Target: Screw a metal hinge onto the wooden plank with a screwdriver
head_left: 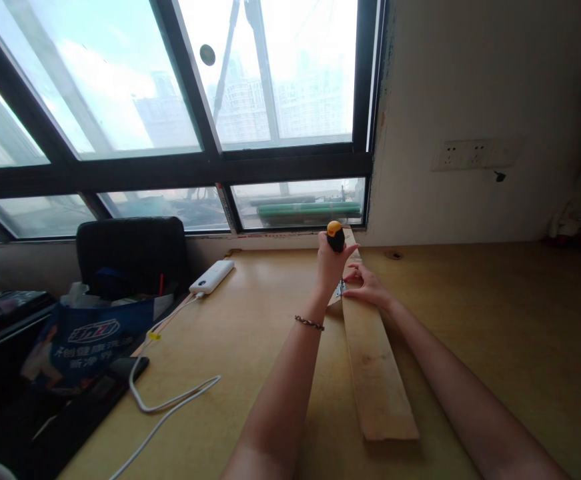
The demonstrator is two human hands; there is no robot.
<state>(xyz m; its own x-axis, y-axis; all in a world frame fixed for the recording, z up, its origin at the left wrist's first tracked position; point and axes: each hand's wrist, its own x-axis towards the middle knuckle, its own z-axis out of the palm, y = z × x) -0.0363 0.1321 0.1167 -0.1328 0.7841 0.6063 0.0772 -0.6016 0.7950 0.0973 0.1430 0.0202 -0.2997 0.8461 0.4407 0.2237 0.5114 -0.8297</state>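
Note:
My left hand (331, 261) is closed around a screwdriver with a black and yellow handle (335, 237), held upright over the far part of a long wooden board (377, 373). The screwdriver's shaft and tip are hidden behind that hand. A small silver metal hinge (340, 289) lies at the board's left edge, just below the left hand. My right hand (367, 287) rests on the board from the right, thumb and fingertips steadying the hinge. Beside the hinge, a second wooden piece (336, 306) shows partly under my left wrist.
On the wooden table (270, 313), a white power bank (212, 277) with a white cable (170, 405) lies to the left. A blue bag (90, 340) and a black chair (130, 250) stand past the left edge. The window (290, 160) and a wall with sockets (477, 155) are behind.

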